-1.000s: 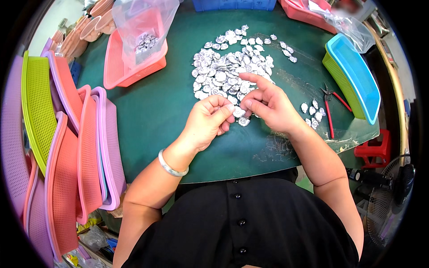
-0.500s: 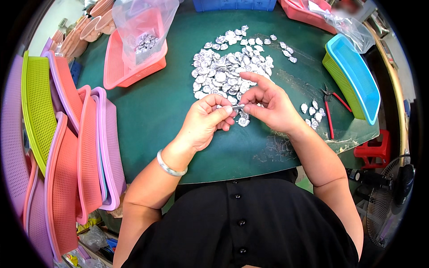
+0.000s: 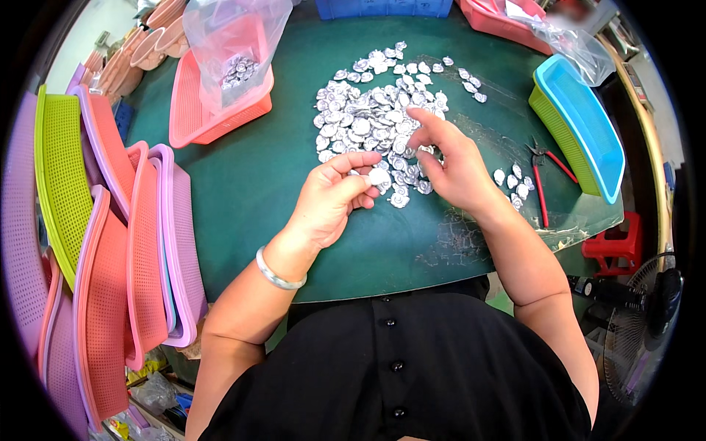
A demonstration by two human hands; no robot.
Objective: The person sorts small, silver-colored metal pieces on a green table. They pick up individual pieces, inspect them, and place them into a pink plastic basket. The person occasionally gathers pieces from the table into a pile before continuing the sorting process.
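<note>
Head view: we look down on a dark green tabletop [image 3: 250,220], its near edge curving just in front of our black shirt [image 3: 353,353].
Left hand: our left hand [image 3: 323,202], pale bracelet [image 3: 278,270] at its wrist, has thumb and fingers pinched on one silvery piece [image 3: 379,178], raised at the near edge of the heap.
Right hand: our right hand [image 3: 460,173] has thumb and forefinger apart, over the heap's right side; we cannot tell whether it touches any piece.
Heap: the silvery heap [image 3: 360,110] of small swirled pieces covers the middle of the tabletop, with a few strays toward its far side.
Worn patch: the green surface is scuffed and flaking at a worn patch [image 3: 456,242] near the front edge, right of centre.
Pliers: red-handled pliers [image 3: 540,191] lie spread on the right, just beside a small cluster [image 3: 522,189] of similar pieces.
Containers: we see a coral basket [image 3: 184,125] at the far left with a clear bag [image 3: 195,26] of pieces in it, a blue crate [image 3: 386,7] at the far edge, and a blue tray [image 3: 599,121] nested in a green basket [image 3: 555,132] at right.
Left side: perforated baskets [image 3: 103,301] in purple, lime and coral stand stacked beside us.
Floor: a red stool [image 3: 614,246] and a fan [image 3: 625,323] stand at our right.
</note>
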